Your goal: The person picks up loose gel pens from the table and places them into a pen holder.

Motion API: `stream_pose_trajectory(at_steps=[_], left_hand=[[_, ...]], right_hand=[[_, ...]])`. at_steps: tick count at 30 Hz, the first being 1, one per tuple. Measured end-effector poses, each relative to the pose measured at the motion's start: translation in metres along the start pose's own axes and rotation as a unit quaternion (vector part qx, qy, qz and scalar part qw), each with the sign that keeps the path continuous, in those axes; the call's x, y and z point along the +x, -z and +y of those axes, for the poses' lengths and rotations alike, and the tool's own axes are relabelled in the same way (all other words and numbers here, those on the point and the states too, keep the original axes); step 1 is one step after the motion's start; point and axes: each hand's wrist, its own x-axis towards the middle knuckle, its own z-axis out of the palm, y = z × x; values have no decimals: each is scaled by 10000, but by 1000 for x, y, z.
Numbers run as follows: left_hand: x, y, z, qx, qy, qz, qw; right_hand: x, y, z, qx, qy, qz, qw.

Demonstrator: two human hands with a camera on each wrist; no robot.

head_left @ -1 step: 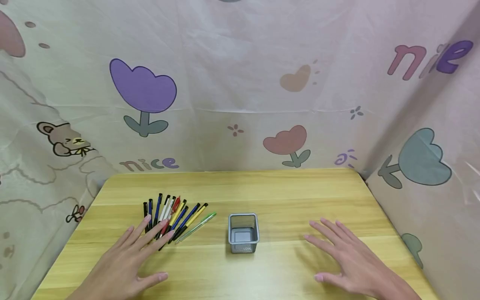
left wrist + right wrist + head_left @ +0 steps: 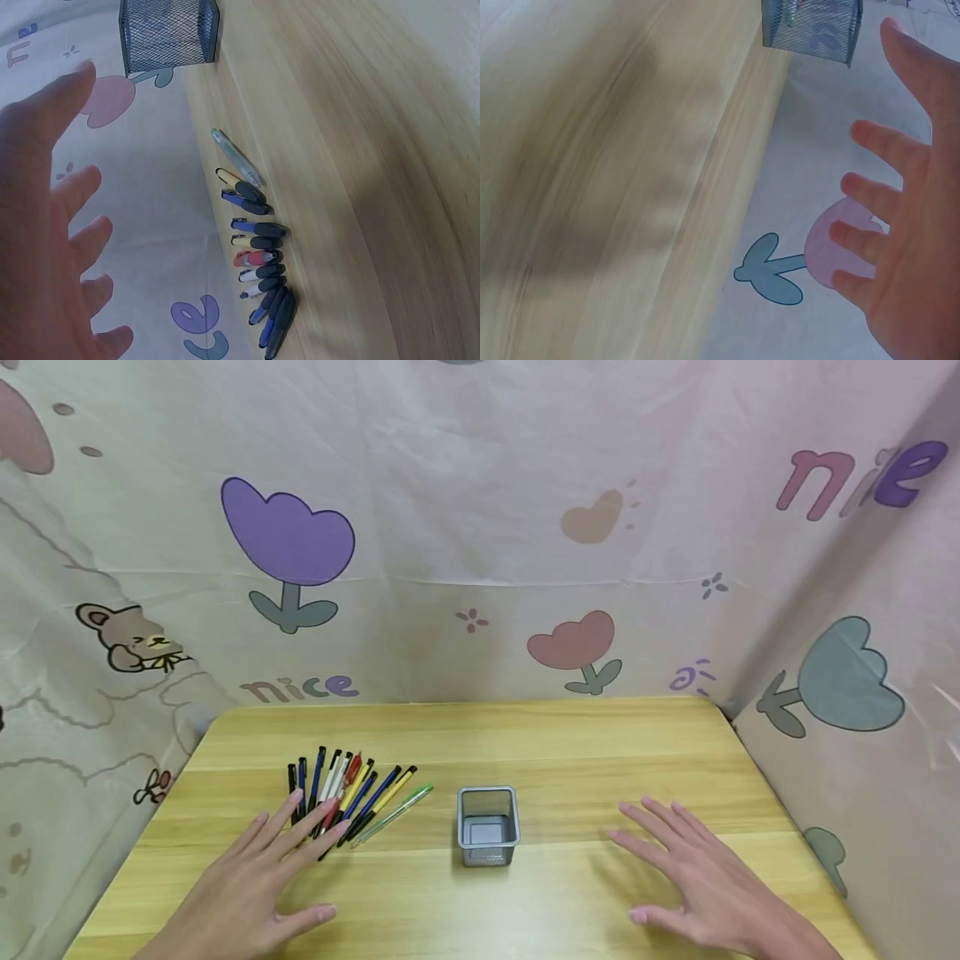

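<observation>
Fingers spread and holding nothing, my left hand [image 2: 247,885] hovers over the near end of a fan of pens. The row has black, blue, white, red [image 2: 352,768] and yellow [image 2: 393,789] pens, with a clear green pen [image 2: 393,816] at its right end. In the head view my fingertips overlap the lower ends of several pens; the left wrist view shows the hand raised above the wood. A grey square mesh pen holder [image 2: 487,857] stands upright between my hands. To its right, my right hand [image 2: 693,881] is spread above the table with nothing in it.
The pens and holder are on a light wooden table [image 2: 570,735]. A patterned cloth [image 2: 450,510] hangs behind the table and along both sides, close to its edges. A shadow falls on the wood beneath each hand.
</observation>
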Motion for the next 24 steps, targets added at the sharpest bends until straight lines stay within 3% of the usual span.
stream_pose_trajectory(at_steps=[10, 17, 24], left_hand=[[1, 0, 4, -24, -48, 52, 10000], [8, -3, 12, -53, 84, 32, 9999], [17, -4, 15, -146, 146, 227, 9995]], right_hand=[[-2, -1, -1, -13, -7, 60, 10000], [2, -1, 1, 233, 11, 221, 9995], [6, -7, 6, 629, -305, 12, 9976]])
